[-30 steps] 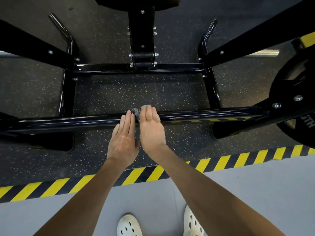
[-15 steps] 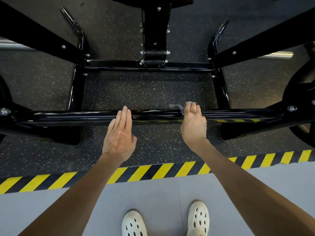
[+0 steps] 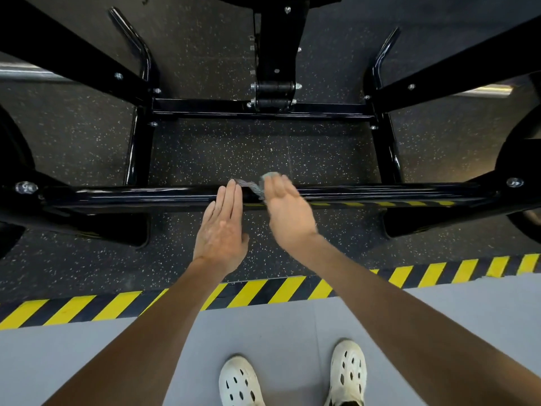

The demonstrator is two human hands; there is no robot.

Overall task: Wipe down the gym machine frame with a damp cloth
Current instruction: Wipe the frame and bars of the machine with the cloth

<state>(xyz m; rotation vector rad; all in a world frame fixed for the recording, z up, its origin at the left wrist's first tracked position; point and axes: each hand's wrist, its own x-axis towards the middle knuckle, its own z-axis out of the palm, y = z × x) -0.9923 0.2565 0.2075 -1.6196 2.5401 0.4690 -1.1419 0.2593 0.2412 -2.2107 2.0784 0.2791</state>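
Sliding back leftward along the front crossbar (image 3: 117, 196) of the black gym machine frame (image 3: 263, 109), the right hand (image 3: 288, 212) has closed most of the gap seen half a second ago and now sits just beside the left hand (image 3: 221, 230), near it but apart. Blurred by motion, its fingers lie fairly straight over the grey cloth (image 3: 254, 187), pressing it onto the crossbar's top, a loose corner trailing toward the left fingertips. The left hand is flat and empty, fingers straight and together, tips resting on the crossbar.
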